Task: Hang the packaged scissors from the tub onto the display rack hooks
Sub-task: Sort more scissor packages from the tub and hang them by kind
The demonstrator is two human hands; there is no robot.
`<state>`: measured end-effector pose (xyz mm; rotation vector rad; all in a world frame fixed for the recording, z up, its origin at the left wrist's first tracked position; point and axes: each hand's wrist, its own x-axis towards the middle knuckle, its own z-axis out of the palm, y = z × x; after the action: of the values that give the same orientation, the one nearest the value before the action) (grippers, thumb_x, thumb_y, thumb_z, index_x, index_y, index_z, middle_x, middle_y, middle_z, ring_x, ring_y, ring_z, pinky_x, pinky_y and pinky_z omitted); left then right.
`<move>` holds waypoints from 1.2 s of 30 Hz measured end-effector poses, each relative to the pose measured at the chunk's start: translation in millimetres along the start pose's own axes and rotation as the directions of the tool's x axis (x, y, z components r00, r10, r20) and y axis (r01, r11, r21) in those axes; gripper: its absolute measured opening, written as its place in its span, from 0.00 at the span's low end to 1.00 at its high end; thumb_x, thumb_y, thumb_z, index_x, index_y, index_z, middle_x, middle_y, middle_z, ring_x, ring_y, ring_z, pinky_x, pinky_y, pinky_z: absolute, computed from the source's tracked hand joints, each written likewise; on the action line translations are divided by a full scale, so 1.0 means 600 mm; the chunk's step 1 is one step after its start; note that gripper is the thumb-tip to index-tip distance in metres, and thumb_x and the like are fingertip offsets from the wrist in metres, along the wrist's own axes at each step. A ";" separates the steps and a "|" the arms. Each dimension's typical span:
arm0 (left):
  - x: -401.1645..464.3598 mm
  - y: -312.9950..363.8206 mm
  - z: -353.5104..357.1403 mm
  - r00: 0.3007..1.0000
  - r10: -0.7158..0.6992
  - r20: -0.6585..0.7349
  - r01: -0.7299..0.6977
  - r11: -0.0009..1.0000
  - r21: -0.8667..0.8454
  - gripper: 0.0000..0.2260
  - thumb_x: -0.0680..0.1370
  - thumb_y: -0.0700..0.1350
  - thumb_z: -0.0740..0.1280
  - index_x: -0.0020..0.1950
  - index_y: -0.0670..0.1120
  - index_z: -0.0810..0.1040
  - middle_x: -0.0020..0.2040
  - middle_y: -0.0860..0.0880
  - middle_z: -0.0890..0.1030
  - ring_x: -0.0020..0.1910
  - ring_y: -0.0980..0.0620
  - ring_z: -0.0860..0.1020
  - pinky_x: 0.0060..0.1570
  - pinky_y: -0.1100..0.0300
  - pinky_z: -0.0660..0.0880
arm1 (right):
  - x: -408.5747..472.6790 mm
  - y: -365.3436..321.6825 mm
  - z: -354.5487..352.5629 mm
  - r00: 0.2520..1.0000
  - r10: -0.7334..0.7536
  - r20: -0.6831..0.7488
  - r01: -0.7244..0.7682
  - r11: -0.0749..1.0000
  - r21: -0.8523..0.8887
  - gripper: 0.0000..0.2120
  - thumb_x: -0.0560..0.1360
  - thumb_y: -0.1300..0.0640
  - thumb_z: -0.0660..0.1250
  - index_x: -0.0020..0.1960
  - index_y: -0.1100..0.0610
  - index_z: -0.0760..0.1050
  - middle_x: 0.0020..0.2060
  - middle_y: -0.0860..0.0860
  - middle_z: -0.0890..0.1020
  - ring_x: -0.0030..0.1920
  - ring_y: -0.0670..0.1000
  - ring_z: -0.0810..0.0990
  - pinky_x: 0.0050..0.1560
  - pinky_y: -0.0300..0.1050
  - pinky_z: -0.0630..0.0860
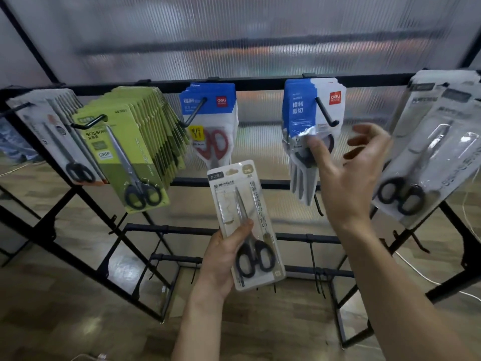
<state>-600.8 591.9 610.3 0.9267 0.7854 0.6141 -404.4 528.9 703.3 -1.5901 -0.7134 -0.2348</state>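
Ideally, the left hand, gripping the cream-carded black-handled scissors pack, lifts its hang-hole squarely onto a black wire hook while the right hand, fingers spread and holding nothing, steadies the blue-and-white packs.

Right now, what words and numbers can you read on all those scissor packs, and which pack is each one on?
"SCISSOR", "GRIP", "NO S007": front green pack.
"deli": red tag on the blue pack with red-handled scissors.
"deli", "锋利剪切": blue pack by the right hand.
"S007": tan tab on the cream pack that the left hand holds; its other print is too blurred.
Grey packs at far left and far right: too blurred.
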 end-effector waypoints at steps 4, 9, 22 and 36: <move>-0.001 -0.004 0.000 1.000 0.004 -0.018 -0.005 0.999 -0.051 0.22 0.76 0.50 0.77 0.70 0.49 0.82 0.62 0.41 0.86 0.63 0.39 0.85 0.70 0.36 0.75 | -0.077 0.034 -0.010 0.985 -0.063 0.158 0.065 0.998 -0.013 0.16 0.79 0.46 0.71 0.58 0.54 0.72 0.51 0.49 0.73 0.47 0.47 0.74 0.47 0.38 0.74; -0.004 -0.009 0.020 1.000 0.004 -0.002 -0.004 0.991 -0.135 0.21 0.79 0.50 0.75 0.72 0.50 0.81 0.65 0.41 0.85 0.65 0.38 0.83 0.71 0.34 0.74 | -0.122 0.060 -0.036 0.684 0.207 0.699 -0.252 0.967 -0.041 0.19 0.76 0.36 0.66 0.58 0.48 0.78 0.50 0.44 0.83 0.49 0.41 0.82 0.48 0.40 0.79; -0.027 -0.038 0.072 0.986 -0.027 0.162 0.038 0.997 -0.062 0.21 0.79 0.49 0.69 0.71 0.46 0.80 0.63 0.38 0.85 0.62 0.38 0.85 0.63 0.41 0.78 | -0.165 0.089 -0.121 0.443 0.366 0.819 -0.407 0.896 -0.180 0.18 0.73 0.43 0.77 0.59 0.48 0.81 0.50 0.46 0.86 0.50 0.45 0.86 0.53 0.49 0.84; -0.041 -0.078 0.133 0.784 -0.308 0.540 0.133 0.932 0.337 0.18 0.78 0.49 0.75 0.66 0.46 0.84 0.61 0.36 0.86 0.61 0.33 0.84 0.67 0.33 0.77 | -0.210 0.045 -0.213 0.828 0.498 0.257 -0.550 0.811 0.201 0.10 0.77 0.52 0.74 0.56 0.55 0.84 0.48 0.52 0.88 0.49 0.52 0.87 0.45 0.43 0.82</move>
<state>-544.6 514.5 606.8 1.1850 0.4089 -0.0207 -455.2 369.0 633.8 -1.4951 -0.3977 0.4200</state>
